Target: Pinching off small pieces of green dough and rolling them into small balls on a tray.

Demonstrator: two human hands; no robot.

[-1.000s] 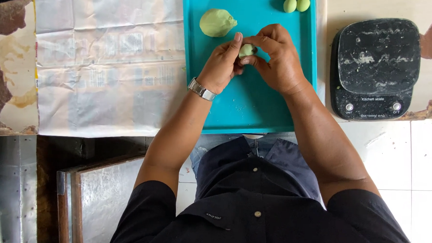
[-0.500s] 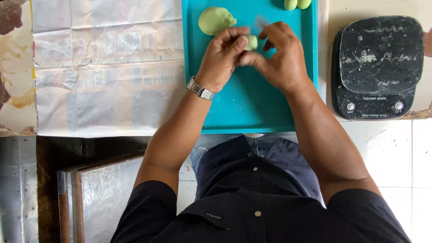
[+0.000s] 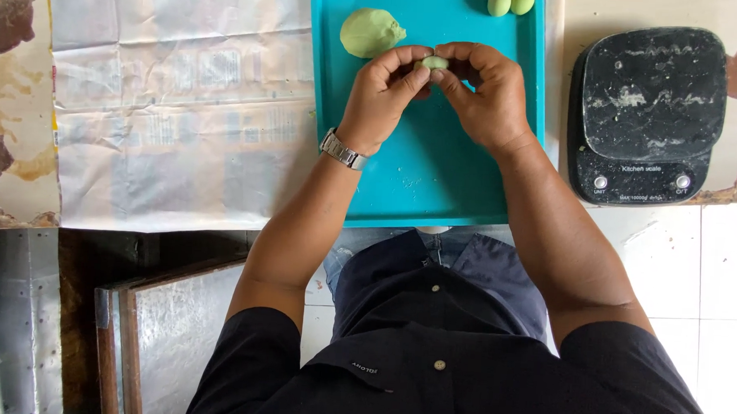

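A: Shirt (image 3: 460, 377) comes first, dark and buttoned, filling the near edge, with two bare forearms running out from it over a teal tray (image 3: 436, 177).

B: And the wrists?

A: A metal watch (image 3: 342, 149) sits on the left one. Beyond it the left hand (image 3: 382, 96) and the right hand (image 3: 485, 92) meet above the tray.

B: What is each grip doing?

A: Both are pinched on one small green dough piece (image 3: 434, 62), thumbs and fingertips closed around it from either side, held just above the tray.

B: Further out?

A: A larger green dough lump (image 3: 370, 31) lies on the tray just left of the hands. Two green dough balls (image 3: 510, 1) sit touching at the tray's far edge.

B: Off the tray?

A: A black kitchen scale (image 3: 648, 111) stands to the right on the worktop, and creased paper sheets (image 3: 174, 99) lie to the left.
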